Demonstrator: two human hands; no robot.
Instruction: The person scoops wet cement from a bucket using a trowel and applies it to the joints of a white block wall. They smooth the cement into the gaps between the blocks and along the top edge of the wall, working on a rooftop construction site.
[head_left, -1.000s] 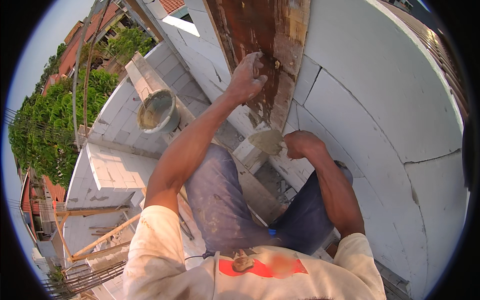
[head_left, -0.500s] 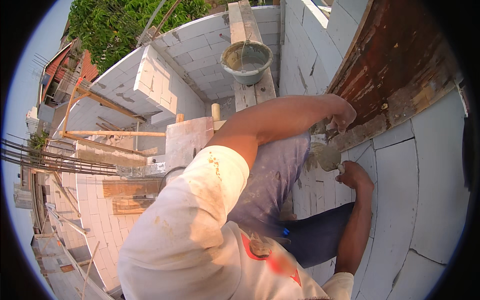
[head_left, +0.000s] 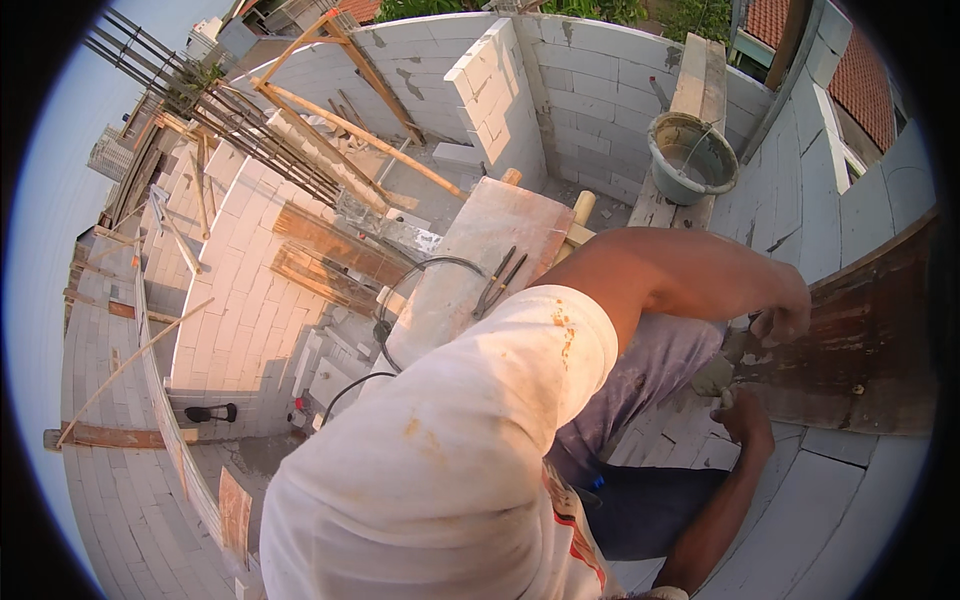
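Note:
My right hand (head_left: 745, 418) is closed round the handle of a trowel (head_left: 712, 379). The trowel's blade is smeared with grey mortar and lies low over the pale blocks, beside my bent leg. My left hand (head_left: 785, 316) hangs above and beyond it, at the edge of a dark brown board (head_left: 860, 345). Its fingers are loosely bent and partly apart, with nothing visible in them. Some grey mortar (head_left: 737, 346) shows between that hand and the trowel. My left forearm passes across my knee.
Ahead, a mortar-stained bucket (head_left: 722, 184) stands on wooden planks (head_left: 652, 208). A board (head_left: 470, 232) to the left carries pliers-like long-handled cutters (head_left: 498, 284) and a black cable (head_left: 440, 260). White block walls (head_left: 590, 90), steel bars (head_left: 262, 150) and wooden poles (head_left: 370, 138) surround me.
The view has swung left, so most things sit farther right, and the cutters and cable have come into sight. Both hands stay close together near the board, the right one still gripping the trowel.

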